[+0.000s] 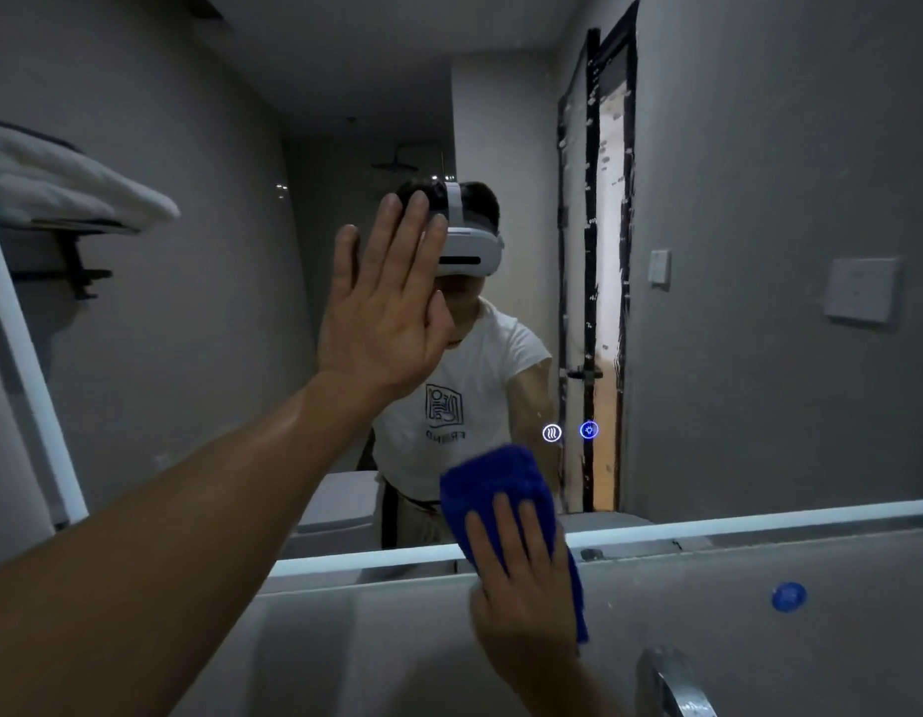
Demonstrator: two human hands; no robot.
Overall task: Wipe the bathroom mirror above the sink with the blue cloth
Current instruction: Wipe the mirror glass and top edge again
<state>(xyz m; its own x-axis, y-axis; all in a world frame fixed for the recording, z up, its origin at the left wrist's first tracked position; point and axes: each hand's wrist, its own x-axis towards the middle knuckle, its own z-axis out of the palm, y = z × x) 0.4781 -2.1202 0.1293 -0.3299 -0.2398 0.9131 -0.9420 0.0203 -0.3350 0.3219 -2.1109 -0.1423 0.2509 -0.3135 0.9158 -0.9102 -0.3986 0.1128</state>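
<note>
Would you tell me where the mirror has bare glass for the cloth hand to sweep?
The widest free glass on the mirror lies right of the lit icons. Another patch lies between the left hand and the left rim. Centre is crowded: the left hand lies flat on glass, and the icons sit beside the cloth under the right hand.

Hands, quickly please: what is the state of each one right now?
Left hand: open, fingers straight, palm toward the mirror, holding nothing.
Right hand: open, flat fingers pressing the blue cloth at the mirror's lower edge.
</note>
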